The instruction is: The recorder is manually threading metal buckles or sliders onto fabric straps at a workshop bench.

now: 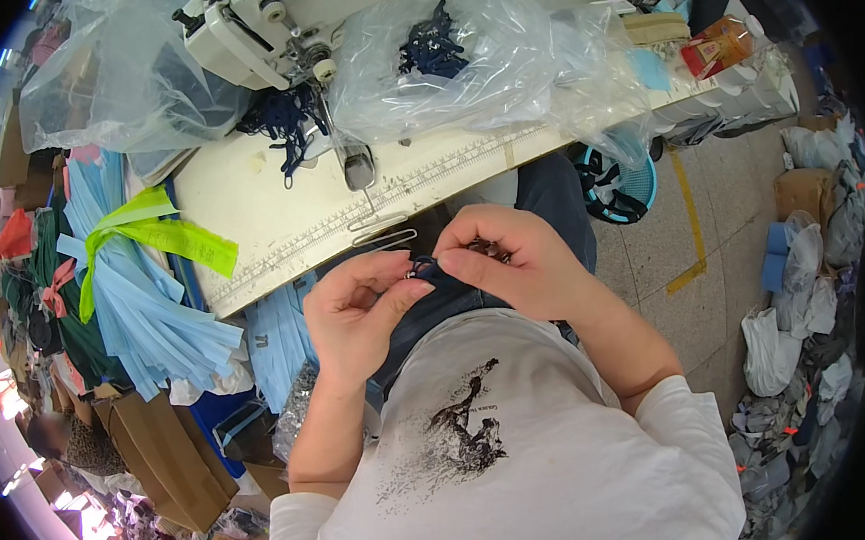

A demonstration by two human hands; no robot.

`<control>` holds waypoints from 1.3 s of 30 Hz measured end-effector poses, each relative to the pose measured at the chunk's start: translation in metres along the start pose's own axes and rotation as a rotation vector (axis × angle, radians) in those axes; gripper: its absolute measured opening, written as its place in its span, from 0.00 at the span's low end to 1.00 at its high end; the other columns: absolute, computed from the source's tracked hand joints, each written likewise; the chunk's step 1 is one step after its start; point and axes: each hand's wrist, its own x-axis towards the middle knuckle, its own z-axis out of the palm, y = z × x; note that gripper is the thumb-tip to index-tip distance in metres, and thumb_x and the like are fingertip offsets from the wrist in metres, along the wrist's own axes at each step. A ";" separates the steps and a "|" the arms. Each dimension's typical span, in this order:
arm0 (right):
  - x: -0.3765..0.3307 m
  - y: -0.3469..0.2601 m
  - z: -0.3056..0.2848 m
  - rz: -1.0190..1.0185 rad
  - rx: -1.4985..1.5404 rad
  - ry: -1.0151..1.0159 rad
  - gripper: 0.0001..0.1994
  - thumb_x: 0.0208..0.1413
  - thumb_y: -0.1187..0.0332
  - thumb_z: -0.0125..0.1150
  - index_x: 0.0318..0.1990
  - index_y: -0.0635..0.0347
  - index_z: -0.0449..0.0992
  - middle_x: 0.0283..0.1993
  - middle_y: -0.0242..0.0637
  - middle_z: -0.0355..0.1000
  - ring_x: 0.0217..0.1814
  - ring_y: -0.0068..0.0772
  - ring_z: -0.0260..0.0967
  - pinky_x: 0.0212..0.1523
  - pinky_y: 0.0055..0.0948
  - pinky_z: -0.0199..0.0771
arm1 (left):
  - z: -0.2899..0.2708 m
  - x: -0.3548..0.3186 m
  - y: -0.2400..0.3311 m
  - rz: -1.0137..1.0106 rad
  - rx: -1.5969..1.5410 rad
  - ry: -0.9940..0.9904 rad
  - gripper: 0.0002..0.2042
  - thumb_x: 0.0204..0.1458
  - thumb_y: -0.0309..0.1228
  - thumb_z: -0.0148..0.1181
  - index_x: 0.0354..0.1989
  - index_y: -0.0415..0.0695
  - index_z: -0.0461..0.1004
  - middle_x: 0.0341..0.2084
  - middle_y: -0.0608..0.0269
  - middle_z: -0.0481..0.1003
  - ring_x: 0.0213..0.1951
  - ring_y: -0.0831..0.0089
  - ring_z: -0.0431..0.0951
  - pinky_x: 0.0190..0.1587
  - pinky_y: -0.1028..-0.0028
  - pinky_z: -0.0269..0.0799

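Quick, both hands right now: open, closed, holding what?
Left hand: closed, thumb and fingertips pinching a small dark looped piece.
Right hand: closed at the same piece; more dark material shows within its grasp, exact kind unclear.

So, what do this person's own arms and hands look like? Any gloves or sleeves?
The left hand and the right hand are bare, with no gloves, and no watch shows on either wrist. The forearms are uncovered too. Higher up are white short sleeves, part of a white T-shirt with a dark, speckled print.
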 end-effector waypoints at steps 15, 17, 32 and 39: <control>0.005 -0.010 0.001 0.204 0.512 0.083 0.09 0.66 0.63 0.49 0.40 0.60 0.70 0.26 0.23 0.64 0.21 0.09 0.51 0.18 0.13 0.48 | 0.001 0.000 -0.009 0.011 -0.331 -0.075 0.13 0.47 0.09 0.60 0.41 0.30 0.74 0.36 0.51 0.78 0.38 0.66 0.81 0.43 0.73 0.78; 0.004 -0.016 0.004 0.216 0.527 0.093 0.09 0.66 0.63 0.49 0.40 0.59 0.69 0.26 0.24 0.65 0.20 0.09 0.51 0.18 0.13 0.49 | 0.002 0.001 -0.009 -0.024 -0.280 -0.076 0.12 0.47 0.10 0.60 0.41 0.30 0.74 0.36 0.52 0.78 0.37 0.66 0.81 0.42 0.74 0.78; 0.001 -0.025 0.014 0.238 0.548 0.116 0.09 0.65 0.63 0.50 0.40 0.59 0.68 0.28 0.24 0.65 0.22 0.08 0.53 0.19 0.11 0.50 | 0.012 0.005 -0.007 0.230 -0.447 -0.119 0.09 0.49 0.18 0.62 0.39 0.34 0.75 0.30 0.50 0.75 0.31 0.64 0.79 0.33 0.73 0.76; 0.017 -0.037 0.010 0.086 0.292 0.185 0.09 0.65 0.62 0.50 0.40 0.59 0.68 0.24 0.24 0.61 0.19 0.09 0.49 0.17 0.13 0.47 | 0.002 0.007 -0.014 0.110 -0.485 -0.043 0.11 0.53 0.20 0.59 0.45 0.34 0.72 0.34 0.46 0.77 0.28 0.64 0.78 0.31 0.73 0.76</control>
